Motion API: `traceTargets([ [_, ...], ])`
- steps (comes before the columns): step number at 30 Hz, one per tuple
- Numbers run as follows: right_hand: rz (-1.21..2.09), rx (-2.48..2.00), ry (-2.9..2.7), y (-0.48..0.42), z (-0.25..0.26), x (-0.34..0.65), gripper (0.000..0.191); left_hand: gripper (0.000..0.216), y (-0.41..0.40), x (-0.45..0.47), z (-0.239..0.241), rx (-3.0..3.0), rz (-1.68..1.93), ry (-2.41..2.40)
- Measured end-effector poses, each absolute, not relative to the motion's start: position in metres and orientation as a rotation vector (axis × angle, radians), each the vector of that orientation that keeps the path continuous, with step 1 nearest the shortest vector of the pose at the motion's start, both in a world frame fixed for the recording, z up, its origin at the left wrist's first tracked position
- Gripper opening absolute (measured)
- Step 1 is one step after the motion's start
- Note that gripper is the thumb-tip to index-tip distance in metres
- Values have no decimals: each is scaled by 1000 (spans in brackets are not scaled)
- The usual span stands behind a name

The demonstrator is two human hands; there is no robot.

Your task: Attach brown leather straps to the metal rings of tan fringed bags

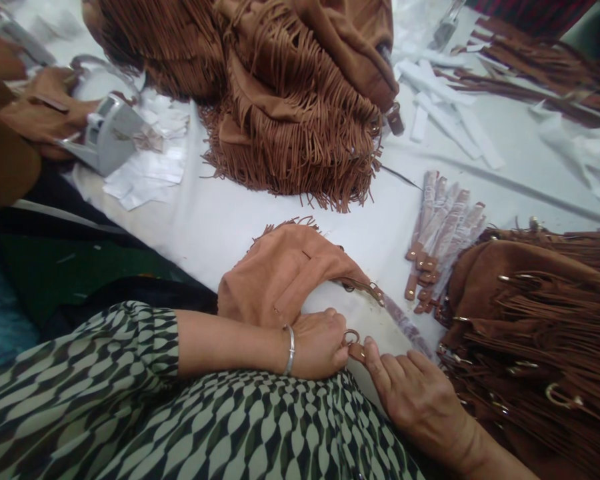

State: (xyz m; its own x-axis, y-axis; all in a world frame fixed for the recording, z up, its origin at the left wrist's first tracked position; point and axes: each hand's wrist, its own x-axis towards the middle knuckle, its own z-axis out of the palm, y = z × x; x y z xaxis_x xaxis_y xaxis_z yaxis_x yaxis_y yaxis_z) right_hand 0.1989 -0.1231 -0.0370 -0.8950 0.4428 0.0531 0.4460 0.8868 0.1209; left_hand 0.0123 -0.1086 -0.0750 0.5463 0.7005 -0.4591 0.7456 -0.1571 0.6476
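Observation:
A tan suede handbag (275, 273) with fringe along its far edge lies on the white table in front of me. My left hand (317, 343) is closed at the bag's near end, beside a metal ring (351, 337). Between my two hands shows a brown leather strap end (357, 352), pinched by my right hand (417, 393). The strap, wrapped in clear plastic (405, 323), runs from the bag's far end down toward my right hand. What my left fingers grip is mostly hidden, but it appears to be the bag's ring end.
Fringed brown bags (295, 127) are heaped at the back. Several plastic-wrapped straps (445, 227) lie at the right, beside more dark brown fringed bags (530, 333). White paper slips (150, 160) and a grey tape dispenser (115, 133) are at the left, near another person's arm (5, 133).

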Motion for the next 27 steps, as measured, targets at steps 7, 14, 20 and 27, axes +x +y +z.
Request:
traceTargets([
  [7, -86, -1030, -3240, -118, -30, 190, 27, 22, -106, 13, -82, 1933, -75, 1158],
  [14, -10, -712, -3122, -112, -33, 208, 30, 24, -92, 8, -85, 1813, -149, 844],
  [20, -78, -708, -3025, -129, -41, 211, 29, 27, -87, 13, -89, 1936, -201, 709],
  [27, -130, -787, -3082, -139, -45, 210, 28, 26, -92, 14, -86, 1989, -180, 752],
])
